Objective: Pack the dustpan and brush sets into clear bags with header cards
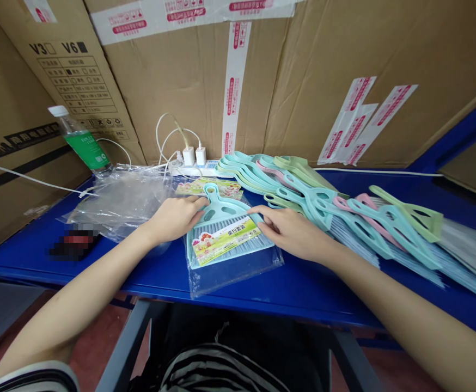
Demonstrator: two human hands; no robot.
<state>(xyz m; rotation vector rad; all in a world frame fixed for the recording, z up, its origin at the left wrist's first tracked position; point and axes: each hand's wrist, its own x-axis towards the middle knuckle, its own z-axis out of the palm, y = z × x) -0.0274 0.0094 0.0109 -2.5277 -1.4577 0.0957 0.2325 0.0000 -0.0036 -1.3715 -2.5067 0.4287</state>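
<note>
On the surface, a bagged dustpan is being touched along opposite sides by the left hand and the right hand; whether it is being gripped cannot be told.

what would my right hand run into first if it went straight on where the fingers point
Most likely the turquoise dustpan-and-brush set, right by the right hand's fingertips; whether they already touch it is hard to tell.

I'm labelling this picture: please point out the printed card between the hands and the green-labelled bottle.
Printed card (226,240): head view, middle of its printed face.
Green-labelled bottle (86,146): head view, on its green label.
</note>
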